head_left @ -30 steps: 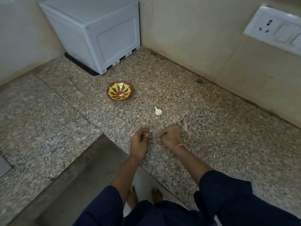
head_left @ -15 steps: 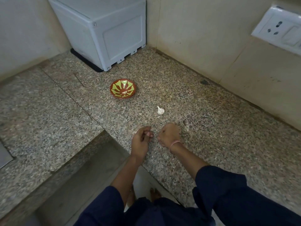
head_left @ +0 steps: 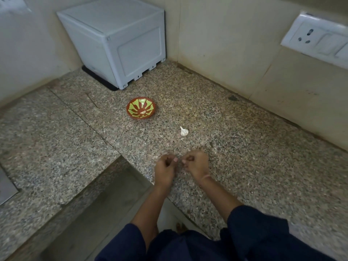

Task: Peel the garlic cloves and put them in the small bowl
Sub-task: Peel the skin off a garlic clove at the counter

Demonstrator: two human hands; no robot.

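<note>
Home kitchen corner, speckled granite counter (head_left: 235, 147), tiled walls, wall socket (head_left: 318, 41), white plastic box (head_left: 120, 42), garlic (head_left: 184, 131)

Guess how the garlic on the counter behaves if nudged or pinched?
The garlic is rounded with a pointed tip, so a nudge would probably roll it in an arc on the polished counter. It looks smaller than the bowl, so it is likely light. Its papery white skin may slip or flake under a pinch.
</note>
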